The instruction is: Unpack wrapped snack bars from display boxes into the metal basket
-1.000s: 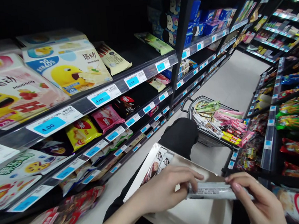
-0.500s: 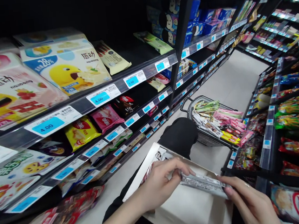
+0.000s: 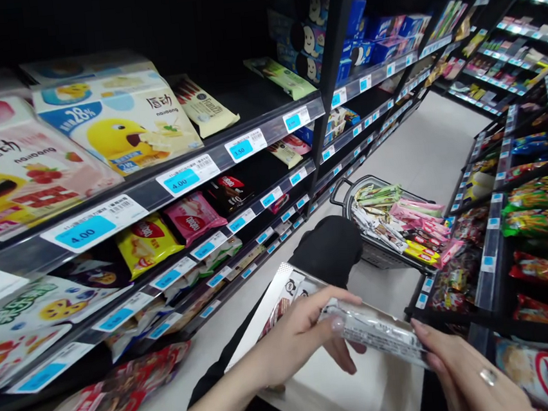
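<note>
The silvery snack packet [image 3: 380, 332] was held slantwise over the open white carton [image 3: 337, 387], where panda-printed packets [image 3: 286, 302] lay at the far end. The left hand [image 3: 303, 332] pinched one end between thumb and fingers; the right hand [image 3: 474, 367] gripped the other. It looked light and slim — its glossy film probably slippery, its contents perhaps brittle — so a gentle hold at both ends seemed wiser than squeezing the middle.
</note>
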`<state>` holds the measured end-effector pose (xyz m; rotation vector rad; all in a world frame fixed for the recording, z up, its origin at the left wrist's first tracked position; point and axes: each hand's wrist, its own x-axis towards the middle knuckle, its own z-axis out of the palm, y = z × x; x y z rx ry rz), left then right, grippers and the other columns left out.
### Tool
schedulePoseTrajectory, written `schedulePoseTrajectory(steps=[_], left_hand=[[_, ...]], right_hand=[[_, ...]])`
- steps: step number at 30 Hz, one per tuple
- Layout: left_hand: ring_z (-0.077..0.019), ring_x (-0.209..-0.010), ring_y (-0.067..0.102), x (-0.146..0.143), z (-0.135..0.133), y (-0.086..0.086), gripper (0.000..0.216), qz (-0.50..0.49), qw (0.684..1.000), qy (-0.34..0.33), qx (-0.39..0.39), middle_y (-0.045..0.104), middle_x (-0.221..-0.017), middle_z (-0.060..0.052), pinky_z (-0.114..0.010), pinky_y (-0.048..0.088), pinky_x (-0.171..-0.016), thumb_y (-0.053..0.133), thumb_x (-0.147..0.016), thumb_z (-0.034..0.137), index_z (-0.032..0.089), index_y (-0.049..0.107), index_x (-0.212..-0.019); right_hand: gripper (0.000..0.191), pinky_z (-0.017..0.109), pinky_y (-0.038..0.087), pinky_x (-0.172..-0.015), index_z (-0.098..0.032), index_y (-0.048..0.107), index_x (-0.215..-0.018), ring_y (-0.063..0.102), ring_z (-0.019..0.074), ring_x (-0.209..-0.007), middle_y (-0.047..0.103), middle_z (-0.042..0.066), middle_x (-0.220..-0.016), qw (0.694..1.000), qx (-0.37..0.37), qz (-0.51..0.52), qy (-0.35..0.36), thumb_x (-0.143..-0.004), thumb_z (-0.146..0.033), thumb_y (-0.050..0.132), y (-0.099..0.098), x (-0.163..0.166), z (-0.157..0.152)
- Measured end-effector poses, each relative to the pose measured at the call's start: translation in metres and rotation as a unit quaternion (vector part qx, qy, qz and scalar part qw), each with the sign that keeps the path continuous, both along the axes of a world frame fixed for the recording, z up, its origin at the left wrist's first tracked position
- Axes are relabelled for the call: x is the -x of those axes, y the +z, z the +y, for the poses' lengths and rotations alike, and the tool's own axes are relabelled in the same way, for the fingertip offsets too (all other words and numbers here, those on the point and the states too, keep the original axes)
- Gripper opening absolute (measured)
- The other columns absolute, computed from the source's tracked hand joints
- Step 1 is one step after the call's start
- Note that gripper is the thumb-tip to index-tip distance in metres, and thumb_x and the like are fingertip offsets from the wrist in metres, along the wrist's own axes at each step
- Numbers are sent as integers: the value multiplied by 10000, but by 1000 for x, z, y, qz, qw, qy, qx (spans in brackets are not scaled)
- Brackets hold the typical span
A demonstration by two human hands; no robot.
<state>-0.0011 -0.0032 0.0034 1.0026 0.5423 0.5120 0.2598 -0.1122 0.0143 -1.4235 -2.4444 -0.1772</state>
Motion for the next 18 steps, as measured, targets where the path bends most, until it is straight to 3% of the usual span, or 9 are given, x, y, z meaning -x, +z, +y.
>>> schedulePoseTrajectory(steps=[2, 5, 8, 13, 15, 18], left_hand=[[-219, -644, 724, 0, 1, -1, 493, -6, 1000, 13, 24, 720, -752, -84, -271, 540, -607, 575, -864, 567, 123, 589, -1078], [-236, -697, 738, 1, 1, -2, 484, 18, 1000, 22, -5, 736, -736, -99, -277, 547, -658, 545, -887, 563, 106, 616, -1031], [-227, -742, 740, 4, 1, -1, 450, 52, 996, 11, -72, 755, -761, -109, -271, 535, -692, 462, -946, 523, 114, 628, -1033], [-161, -750, 720, 5, 2, 1, 359, 100, 973, 12, -207, 762, -772, -63, -227, 490, -728, 376, -1007, 378, 134, 631, -1069], [-140, -725, 703, 5, 1, 2, 333, 104, 961, 21, -255, 761, -766, -41, -213, 470, -721, 365, -1011, 341, 145, 630, -1060], [-132, -711, 674, 7, -3, 3, 323, 119, 939, 34, -322, 764, -800, -25, -221, 441, -732, 357, -1010, 339, 169, 629, -1050]], right_hand=[[339, 193, 518, -894, -100, 554, -1274, 712, 170, -941, 714, 74, -1110, 1000, 0, -17, 2, -954, -192, 494, -5, 0, 1], [349, 169, 506, -900, -112, 530, -1303, 704, 147, -958, 711, 68, -1120, 999, 29, -20, 27, -977, -215, 462, -6, 2, 2], [424, 183, 458, -974, -139, 417, -1418, 669, 135, -1043, 684, 64, -1182, 998, 53, 7, 33, -998, -188, 386, 0, 7, 0], [520, 293, 421, -1034, -175, 176, -1532, 562, 166, -1210, 598, 82, -1315, 996, 85, -12, -20, -1013, -141, 199, 0, 18, -3], [523, 284, 467, -974, -148, 174, -1528, 584, 171, -1174, 618, 107, -1274, 996, 72, -34, -41, -1006, -124, 186, -4, 18, -3], [461, 280, 531, -815, -108, 307, -1465, 659, 199, -993, 679, 128, -1094, 996, 26, -40, -75, -1017, -200, 252, -9, 17, -3]])
